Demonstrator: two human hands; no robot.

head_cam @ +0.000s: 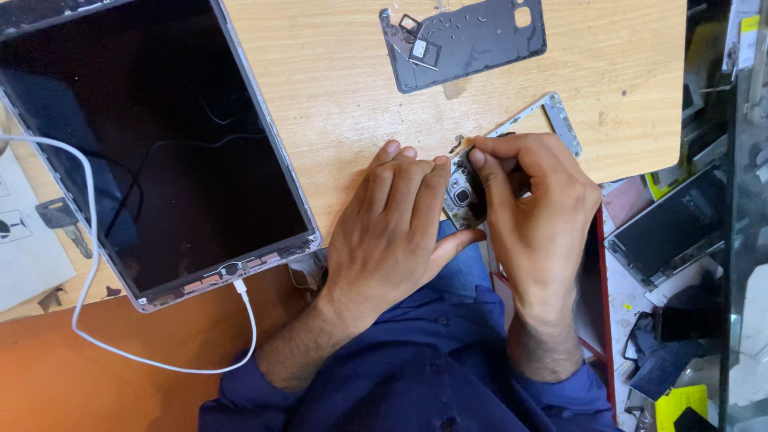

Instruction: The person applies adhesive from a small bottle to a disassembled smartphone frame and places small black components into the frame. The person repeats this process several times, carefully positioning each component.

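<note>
One tablet (152,144), one white cable (88,240), one back cover (468,40), two hands (392,232)
</note>
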